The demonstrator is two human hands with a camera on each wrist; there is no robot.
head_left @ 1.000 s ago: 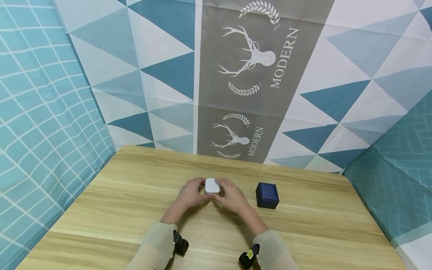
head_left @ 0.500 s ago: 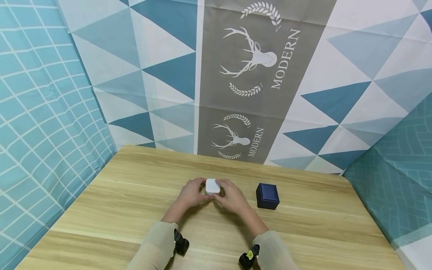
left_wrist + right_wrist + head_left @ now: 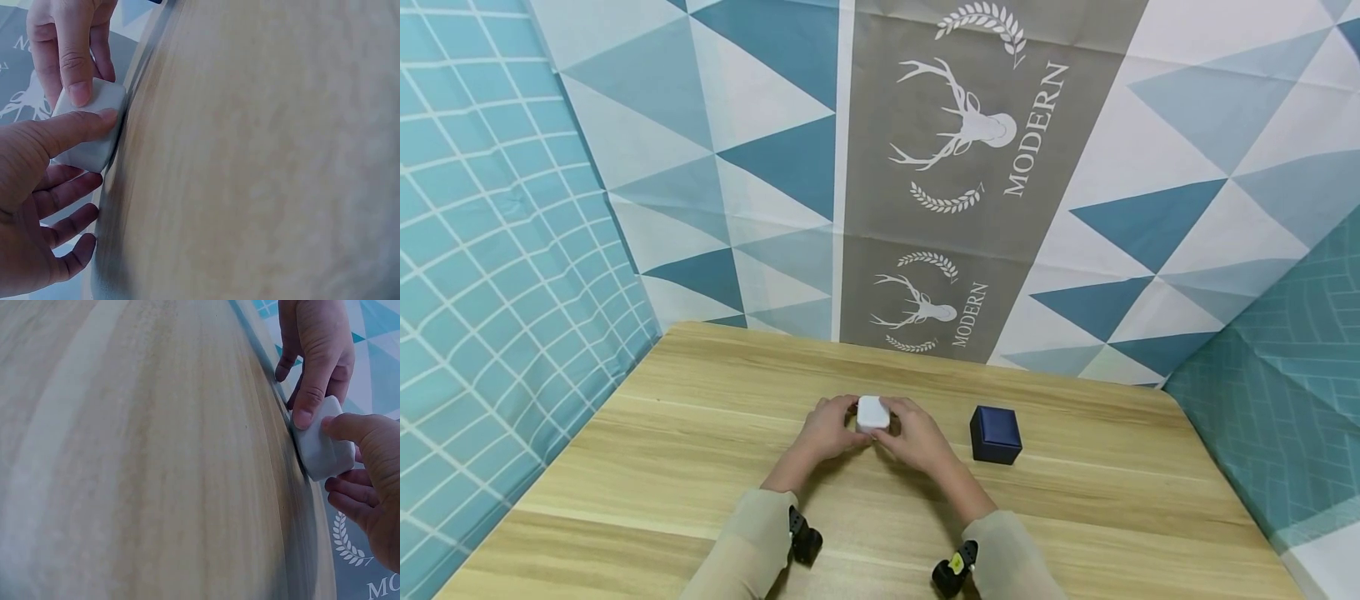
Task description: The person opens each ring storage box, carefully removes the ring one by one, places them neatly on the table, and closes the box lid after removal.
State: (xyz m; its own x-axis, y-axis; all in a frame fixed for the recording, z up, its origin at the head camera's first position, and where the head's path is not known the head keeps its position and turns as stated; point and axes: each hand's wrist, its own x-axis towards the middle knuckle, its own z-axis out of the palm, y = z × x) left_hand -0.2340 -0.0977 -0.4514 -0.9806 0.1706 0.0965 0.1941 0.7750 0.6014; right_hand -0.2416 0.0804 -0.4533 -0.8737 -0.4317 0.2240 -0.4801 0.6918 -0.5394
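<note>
A small white box with rounded corners (image 3: 873, 412) sits on the wooden table between both hands. My left hand (image 3: 827, 432) grips it from the left, its thumb on the near side, and my right hand (image 3: 917, 435) grips it from the right in the same way. In the left wrist view, the two thumbs lie close together on the near face of the white box (image 3: 94, 150). The right wrist view shows the fingers wrapping toward the far side of the box (image 3: 322, 450), where they are partly hidden.
A dark blue cube-shaped box (image 3: 996, 435) stands on the table (image 3: 1112, 467) to the right of my right hand. Behind the table's far edge hangs a patterned cloth (image 3: 775, 167) with triangles and deer heads. Black wrist cameras are strapped over both sleeves.
</note>
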